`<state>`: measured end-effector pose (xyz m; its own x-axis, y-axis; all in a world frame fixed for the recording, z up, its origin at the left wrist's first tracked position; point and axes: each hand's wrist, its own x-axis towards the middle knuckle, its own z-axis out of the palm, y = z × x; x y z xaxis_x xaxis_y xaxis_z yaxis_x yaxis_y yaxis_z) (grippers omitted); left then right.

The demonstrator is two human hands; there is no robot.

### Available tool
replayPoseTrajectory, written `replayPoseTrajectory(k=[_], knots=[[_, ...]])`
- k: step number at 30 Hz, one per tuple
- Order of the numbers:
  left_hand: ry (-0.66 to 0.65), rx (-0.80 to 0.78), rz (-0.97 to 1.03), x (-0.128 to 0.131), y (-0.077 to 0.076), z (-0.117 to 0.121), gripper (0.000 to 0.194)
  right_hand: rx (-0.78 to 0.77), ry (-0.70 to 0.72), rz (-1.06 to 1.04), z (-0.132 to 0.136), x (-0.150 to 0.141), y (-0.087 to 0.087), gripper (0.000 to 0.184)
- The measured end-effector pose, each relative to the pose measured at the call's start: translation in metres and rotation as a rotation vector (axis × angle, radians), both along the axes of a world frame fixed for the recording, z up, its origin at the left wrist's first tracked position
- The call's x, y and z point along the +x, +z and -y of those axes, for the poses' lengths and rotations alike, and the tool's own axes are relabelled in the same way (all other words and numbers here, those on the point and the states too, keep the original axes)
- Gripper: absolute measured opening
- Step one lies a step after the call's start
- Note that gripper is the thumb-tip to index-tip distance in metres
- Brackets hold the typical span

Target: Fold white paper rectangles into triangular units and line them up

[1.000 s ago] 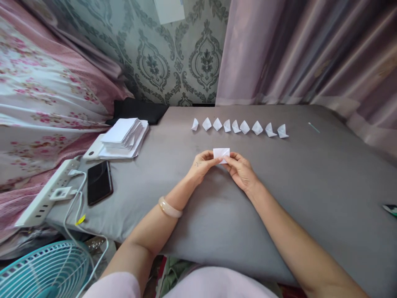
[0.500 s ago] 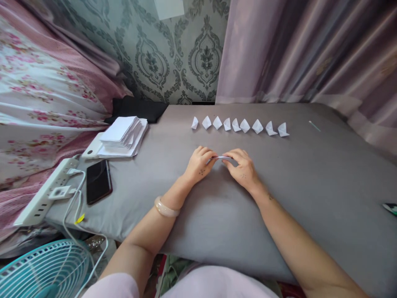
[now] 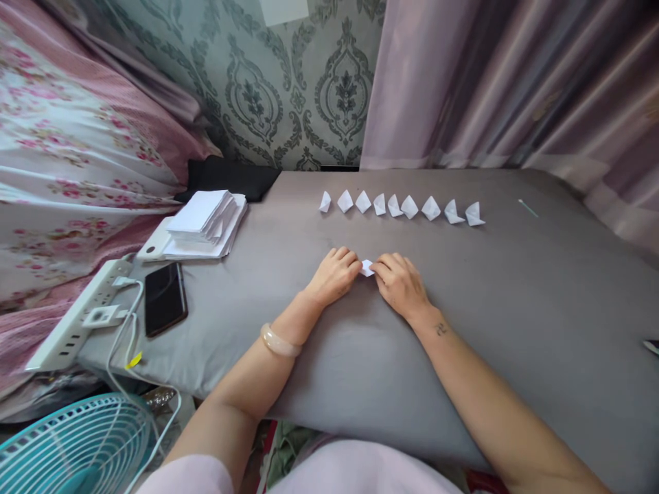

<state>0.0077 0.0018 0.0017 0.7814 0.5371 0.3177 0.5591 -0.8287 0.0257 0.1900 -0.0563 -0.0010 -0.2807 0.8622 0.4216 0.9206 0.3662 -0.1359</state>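
A small folded piece of white paper [image 3: 366, 268] is pinched between my two hands above the grey-covered table [image 3: 329, 370]. My left hand [image 3: 334, 276] is closed on its left end, and a pale bangle circles that wrist. On the right end, my right hand [image 3: 401, 285] grips it with bent fingers. Only the middle of the paper shows; fingers cover its ends. Beyond my hands stands a row of several small folded white paper shapes [image 3: 431, 208].
At the left lie a stack of white paper [image 3: 198, 219], a black phone [image 3: 165, 300] and a white power strip [image 3: 77, 322] with plugged-in cables. A teal fan [image 3: 77, 446] stands low at the left. A thin stick [image 3: 528, 208] rests at the far right.
The paper lay flat toward me, then was turned edge-on; now a pointed, narrower white face shows between my fingers. Both hands have rolled over, backs upward.
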Motion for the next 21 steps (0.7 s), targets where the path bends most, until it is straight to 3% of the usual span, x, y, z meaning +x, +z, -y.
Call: replayPoseTrajectory(k=[4,11,15,21], knots=[[0.011,-0.184,0.063,-0.001,-0.006,-0.001,0.029,-0.140,-0.005,-0.110,0.003,0.003,-0.006,0.024],[0.223,-0.582,0.359,-0.004,-0.009,-0.009,0.017,-0.282,-0.145,-0.482,-0.001,0.008,-0.007,0.018],[0.242,-0.630,0.365,-0.001,-0.002,-0.008,0.019,-0.306,-0.196,-0.594,-0.005,0.008,-0.008,0.020],[0.313,-0.620,0.369,0.004,-0.001,-0.007,0.020,-0.293,-0.256,-0.596,-0.008,0.004,-0.011,0.020]])
